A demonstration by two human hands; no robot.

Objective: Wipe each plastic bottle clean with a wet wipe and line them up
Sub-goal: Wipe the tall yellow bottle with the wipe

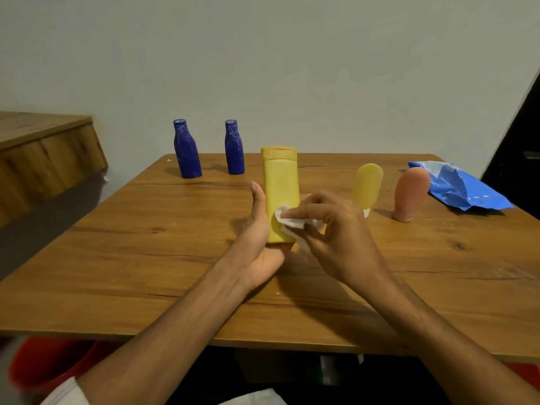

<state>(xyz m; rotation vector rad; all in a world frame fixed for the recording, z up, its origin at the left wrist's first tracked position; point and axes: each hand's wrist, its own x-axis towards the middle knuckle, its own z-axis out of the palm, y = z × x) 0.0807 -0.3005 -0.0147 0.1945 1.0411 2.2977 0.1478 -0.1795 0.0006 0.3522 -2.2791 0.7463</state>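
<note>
Yellow bottle [281, 194], upright just above tabletop [146, 244], mid-wipe: left hand [260, 244] fingers clamped on its base, right hand [330, 226] fingers pinching wet wipe [287, 220] against its front. Next, prob.: finish, stand it beside blue bottle [234, 149].

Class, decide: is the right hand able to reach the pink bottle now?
Likely yes: the pink bottle stands near, but right hand pinches the wipe and a small yellow bottle crowds the path.
</note>
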